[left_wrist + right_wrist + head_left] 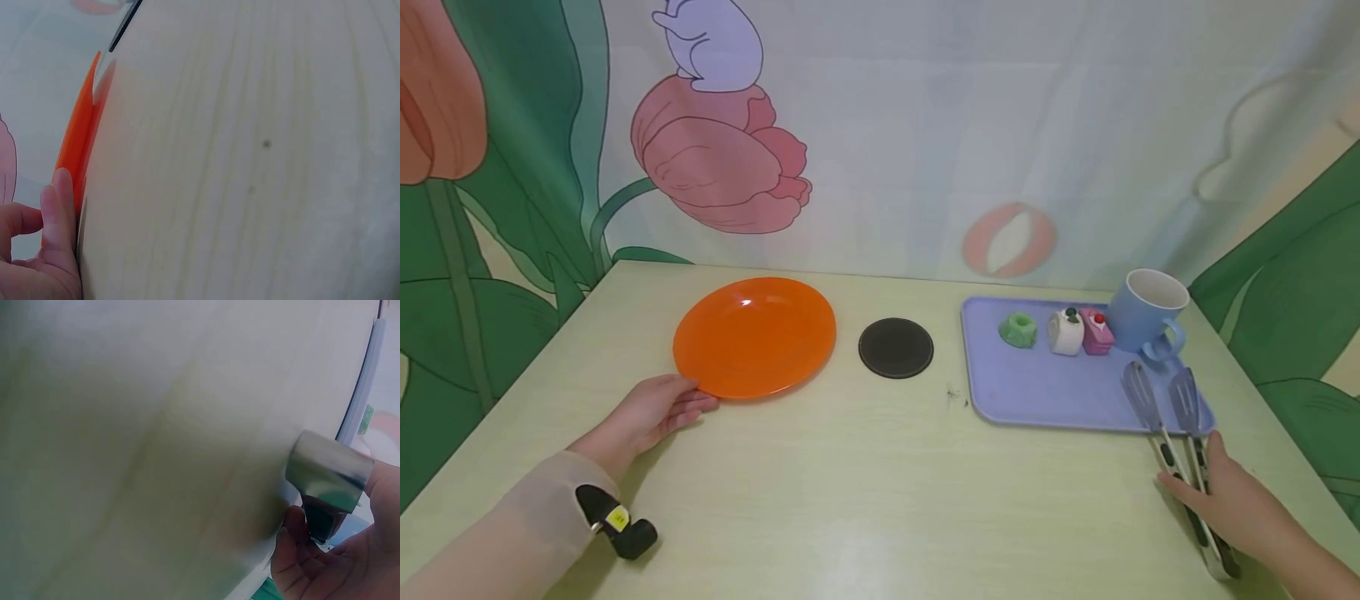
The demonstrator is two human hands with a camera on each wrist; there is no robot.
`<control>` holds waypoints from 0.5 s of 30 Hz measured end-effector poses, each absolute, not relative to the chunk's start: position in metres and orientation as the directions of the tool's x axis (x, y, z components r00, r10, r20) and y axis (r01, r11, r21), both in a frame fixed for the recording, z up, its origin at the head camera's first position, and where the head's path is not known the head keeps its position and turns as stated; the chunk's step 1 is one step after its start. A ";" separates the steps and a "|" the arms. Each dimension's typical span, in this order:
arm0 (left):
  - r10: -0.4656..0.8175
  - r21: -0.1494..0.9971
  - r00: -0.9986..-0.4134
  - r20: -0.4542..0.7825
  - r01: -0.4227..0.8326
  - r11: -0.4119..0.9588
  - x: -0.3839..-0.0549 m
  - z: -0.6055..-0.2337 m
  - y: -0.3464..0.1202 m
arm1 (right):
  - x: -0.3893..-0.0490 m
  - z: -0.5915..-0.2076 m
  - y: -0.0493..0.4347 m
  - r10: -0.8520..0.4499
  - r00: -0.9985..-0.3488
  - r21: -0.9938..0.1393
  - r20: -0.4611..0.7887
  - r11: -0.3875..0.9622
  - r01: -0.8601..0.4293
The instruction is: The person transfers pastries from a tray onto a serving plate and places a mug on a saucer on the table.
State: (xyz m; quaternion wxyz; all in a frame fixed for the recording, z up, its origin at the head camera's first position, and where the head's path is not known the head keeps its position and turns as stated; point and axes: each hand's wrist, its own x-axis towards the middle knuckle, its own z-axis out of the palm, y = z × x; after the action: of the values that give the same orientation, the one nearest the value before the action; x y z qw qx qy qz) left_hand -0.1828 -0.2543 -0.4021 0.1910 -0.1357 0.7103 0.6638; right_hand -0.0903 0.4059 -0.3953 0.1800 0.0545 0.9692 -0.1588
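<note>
One pale table (865, 492) — flowered cloth (880, 150) behind

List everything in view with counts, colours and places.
table: one, pale yellow, foreground
printed cloth: one, multicoloured, behind table
plate: one, orange, table's left
coaster: one, black, right of plate
tray: one, lavender, table's right
ring cake: one, green, on tray
cake roll: one, white, on tray
cake slice: one, pink, on tray
mug: one, blue, tray's far-right corner
tongs: one pair, grey-black-silver, heads over tray
sleeve: one, beige, lower left
wrist camera: one, black, on sleeve
left hand: one, bare, pinching plate
right hand: one, bare, gripping tongs
</note>
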 end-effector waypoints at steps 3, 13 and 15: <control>0.066 0.895 -0.894 -0.444 -0.437 0.095 -0.183 -0.403 -0.255 | -0.091 -0.396 0.406 0.045 -0.928 -0.296 -0.371 0.941 0.164; 0.056 0.896 -0.897 -0.439 -0.431 0.109 -0.182 -0.403 -0.254 | -0.093 -0.394 0.403 0.066 -0.913 -0.286 -0.402 0.938 0.194; 0.052 0.896 -0.898 -0.438 -0.430 0.110 -0.182 -0.403 -0.254 | -0.093 -0.394 0.402 0.061 -0.921 -0.280 -0.386 0.943 0.180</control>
State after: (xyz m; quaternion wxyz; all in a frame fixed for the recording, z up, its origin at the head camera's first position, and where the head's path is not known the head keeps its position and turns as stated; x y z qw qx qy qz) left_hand -0.1819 -0.2543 -0.4025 0.1845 -0.1309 0.7219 0.6539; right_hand -0.0934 0.4020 -0.3936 0.1893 0.0622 0.9673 -0.1571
